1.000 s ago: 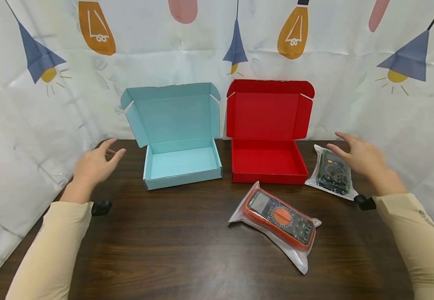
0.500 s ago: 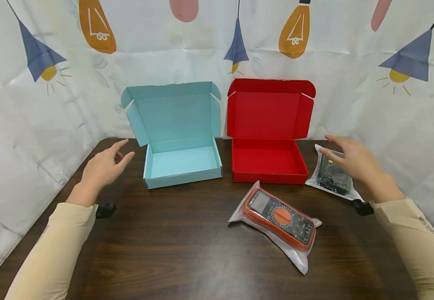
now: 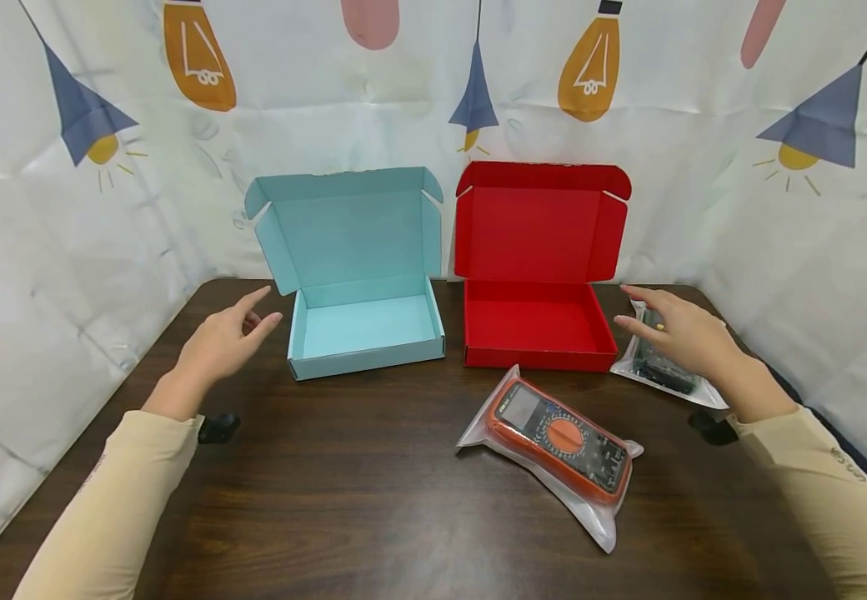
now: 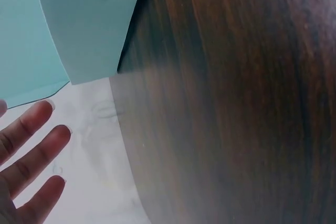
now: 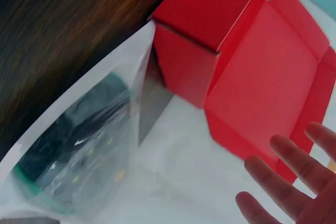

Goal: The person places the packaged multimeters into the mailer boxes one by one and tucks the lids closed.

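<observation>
Beside the light blue box [image 3: 366, 354], which stands with its lid raised, my left hand [image 3: 219, 346] hovers with fingers extended and nothing in them. In the left wrist view the fingertips [image 4: 55, 140] are apart from the blue box's end wall [image 4: 89, 32]. On the other side, my right hand [image 3: 681, 333] hangs over a clear bag with a dark green device [image 3: 654, 367], partly hiding it. Its fingers are spread and hold nothing. A red box [image 3: 538, 354] with a raised lid stands just left of that hand; the right wrist view shows the bagged green device [image 5: 79, 145] near it.
An orange multimeter [image 3: 561, 433] in a clear bag lies on the dark wooden table [image 3: 328, 500], in front of the red box. Behind the boxes hangs a white curtain [image 3: 373, 92] printed with lamps and bulbs. A dark wrist camera [image 3: 219, 427] sits below the left hand.
Both hands have moved inward, the left hand rightward toward the blue box and the right hand leftward and slightly down toward the red box. The boxes and bagged items have stayed put.
</observation>
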`<state>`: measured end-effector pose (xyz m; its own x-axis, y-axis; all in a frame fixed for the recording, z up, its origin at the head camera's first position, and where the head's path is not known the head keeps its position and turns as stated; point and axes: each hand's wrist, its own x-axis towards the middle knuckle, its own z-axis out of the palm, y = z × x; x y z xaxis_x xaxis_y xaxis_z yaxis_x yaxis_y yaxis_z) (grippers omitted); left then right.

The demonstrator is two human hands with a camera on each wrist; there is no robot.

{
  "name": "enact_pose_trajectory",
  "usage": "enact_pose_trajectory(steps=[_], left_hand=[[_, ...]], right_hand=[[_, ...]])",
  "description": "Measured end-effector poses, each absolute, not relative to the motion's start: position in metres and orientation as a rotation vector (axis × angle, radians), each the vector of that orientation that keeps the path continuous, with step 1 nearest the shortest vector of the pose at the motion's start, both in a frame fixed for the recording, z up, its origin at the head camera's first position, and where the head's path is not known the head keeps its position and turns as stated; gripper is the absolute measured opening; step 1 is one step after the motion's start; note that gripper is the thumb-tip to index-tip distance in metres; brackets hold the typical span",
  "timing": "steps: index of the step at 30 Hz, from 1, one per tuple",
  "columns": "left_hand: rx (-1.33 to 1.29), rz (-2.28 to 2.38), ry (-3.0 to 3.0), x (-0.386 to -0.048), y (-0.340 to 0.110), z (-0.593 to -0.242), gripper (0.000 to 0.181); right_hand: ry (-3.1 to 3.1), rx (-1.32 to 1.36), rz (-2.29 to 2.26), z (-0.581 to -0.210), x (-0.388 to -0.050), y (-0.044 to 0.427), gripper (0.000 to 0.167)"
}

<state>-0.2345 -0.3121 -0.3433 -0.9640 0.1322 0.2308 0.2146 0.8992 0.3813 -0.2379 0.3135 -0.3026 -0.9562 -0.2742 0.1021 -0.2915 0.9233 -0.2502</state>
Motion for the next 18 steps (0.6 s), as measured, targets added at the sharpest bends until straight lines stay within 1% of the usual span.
enact_pose_trajectory(steps=[7,11,18], left_hand=[[-0.31,-0.662,-2.899,-0.234,-0.309,-0.346,0.068],[-0.336,-0.682,-2.919,-0.235,-0.307,-0.348,0.067],[-0.328,-0.669,-2.967,-0.234,-0.304,-0.351,0.07]], right_hand=[[-3.003,0.566,0.381,-0.304,-0.229,0.296,0.073],[-2.991,0.639,0.405,-0.305,-0.225,0.287,0.069],[-2.991,0.729,0.436,-0.31,-0.214,0.272,0.065]])
